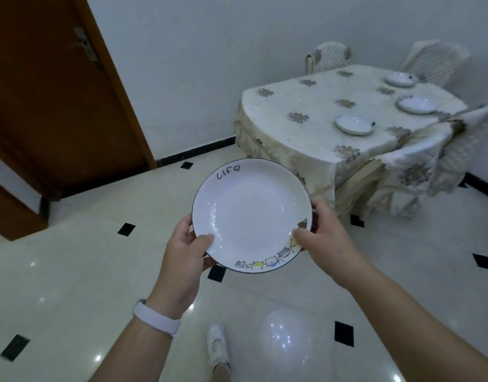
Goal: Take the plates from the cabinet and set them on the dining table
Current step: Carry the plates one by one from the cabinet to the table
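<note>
I hold a white plate (pixel 251 213) level in front of me over the floor; it has a dark rim, the word "life" and small cartoon figures on its edge. My left hand (pixel 185 249) grips its left rim, thumb on top. My right hand (pixel 322 238) grips the right rim the same way. The dining table (pixel 300 133), under a cream flowered cloth, stands ahead to the right, apart from me. Three white plates lie on it: a near one (pixel 354 124), a middle one (pixel 417 105) and a far one (pixel 400 79).
A brown wooden door (pixel 58 100) stands at the left. Covered chairs surround the table: one behind it (pixel 331 57), one at the back right (pixel 435 62), one at the near right (pixel 419 172). The glossy tiled floor (pixel 71 271) stretches between me and the table. My shoe (pixel 218 346) shows below.
</note>
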`<action>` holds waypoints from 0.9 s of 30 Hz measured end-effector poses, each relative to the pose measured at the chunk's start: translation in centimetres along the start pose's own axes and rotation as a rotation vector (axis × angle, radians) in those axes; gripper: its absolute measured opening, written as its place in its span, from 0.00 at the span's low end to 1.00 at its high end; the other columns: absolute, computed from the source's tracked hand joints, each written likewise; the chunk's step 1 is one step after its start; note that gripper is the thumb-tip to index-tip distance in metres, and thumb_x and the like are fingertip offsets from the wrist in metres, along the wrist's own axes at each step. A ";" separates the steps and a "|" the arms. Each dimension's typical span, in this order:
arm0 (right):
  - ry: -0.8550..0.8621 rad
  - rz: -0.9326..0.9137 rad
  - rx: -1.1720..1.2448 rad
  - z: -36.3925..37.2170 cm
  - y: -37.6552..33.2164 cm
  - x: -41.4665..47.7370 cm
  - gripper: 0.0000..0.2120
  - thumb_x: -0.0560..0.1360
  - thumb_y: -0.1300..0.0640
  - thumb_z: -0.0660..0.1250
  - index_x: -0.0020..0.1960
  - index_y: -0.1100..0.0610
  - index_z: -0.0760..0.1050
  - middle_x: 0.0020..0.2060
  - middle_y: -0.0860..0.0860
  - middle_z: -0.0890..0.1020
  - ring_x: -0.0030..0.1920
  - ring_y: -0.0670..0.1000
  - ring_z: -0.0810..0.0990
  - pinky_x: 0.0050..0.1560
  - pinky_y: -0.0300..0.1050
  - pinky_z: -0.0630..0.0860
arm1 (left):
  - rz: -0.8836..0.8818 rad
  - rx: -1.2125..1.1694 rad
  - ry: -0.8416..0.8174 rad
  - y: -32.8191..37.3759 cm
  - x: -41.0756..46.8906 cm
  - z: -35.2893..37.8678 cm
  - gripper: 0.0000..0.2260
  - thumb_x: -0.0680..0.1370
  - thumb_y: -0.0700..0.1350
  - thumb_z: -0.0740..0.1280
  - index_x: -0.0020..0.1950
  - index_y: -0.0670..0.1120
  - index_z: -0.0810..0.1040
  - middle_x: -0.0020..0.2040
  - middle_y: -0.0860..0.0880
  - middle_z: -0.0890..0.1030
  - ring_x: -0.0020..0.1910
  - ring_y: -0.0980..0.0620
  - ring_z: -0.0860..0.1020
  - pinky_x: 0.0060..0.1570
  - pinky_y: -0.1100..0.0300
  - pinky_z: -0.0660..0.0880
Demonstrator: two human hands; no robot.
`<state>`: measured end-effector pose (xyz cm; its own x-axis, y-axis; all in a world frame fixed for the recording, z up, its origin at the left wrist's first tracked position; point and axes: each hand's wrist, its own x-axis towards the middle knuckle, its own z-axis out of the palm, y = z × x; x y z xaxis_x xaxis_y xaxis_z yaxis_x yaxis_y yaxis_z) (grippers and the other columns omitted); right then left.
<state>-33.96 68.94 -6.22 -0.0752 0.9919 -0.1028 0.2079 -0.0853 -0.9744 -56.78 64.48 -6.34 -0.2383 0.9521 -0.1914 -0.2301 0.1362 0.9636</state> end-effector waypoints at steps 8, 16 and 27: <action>0.049 0.040 -0.044 6.6 -3.7 11.3 0.22 0.65 0.57 0.65 0.58 0.42 0.73 0.46 0.49 0.84 0.47 0.56 0.83 0.45 0.51 0.82 | -0.008 0.001 -0.071 4.3 13.6 -4.2 0.19 0.78 0.31 0.60 0.59 0.53 0.78 0.50 0.52 0.85 0.45 0.53 0.82 0.38 0.59 0.79; 0.105 0.009 -0.051 12.6 -6.2 19.9 0.20 0.73 0.64 0.64 0.53 0.39 0.73 0.42 0.44 0.83 0.40 0.47 0.80 0.40 0.44 0.79 | 0.015 0.011 -0.104 7.9 24.4 -7.9 0.20 0.78 0.31 0.59 0.57 0.55 0.78 0.48 0.54 0.85 0.43 0.54 0.83 0.36 0.59 0.79; 0.060 0.015 -0.036 16.5 -7.9 29.8 0.20 0.73 0.66 0.63 0.55 0.42 0.74 0.46 0.50 0.83 0.44 0.53 0.81 0.44 0.45 0.82 | -0.010 0.019 -0.077 9.6 34.5 -10.0 0.21 0.77 0.32 0.60 0.58 0.56 0.78 0.50 0.54 0.84 0.45 0.52 0.82 0.39 0.56 0.79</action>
<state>-53.89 97.59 -4.85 -0.0136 0.9945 -0.1037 0.2432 -0.0973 -0.9651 -76.69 95.90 -5.60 -0.1622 0.9689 -0.1870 -0.2141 0.1504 0.9652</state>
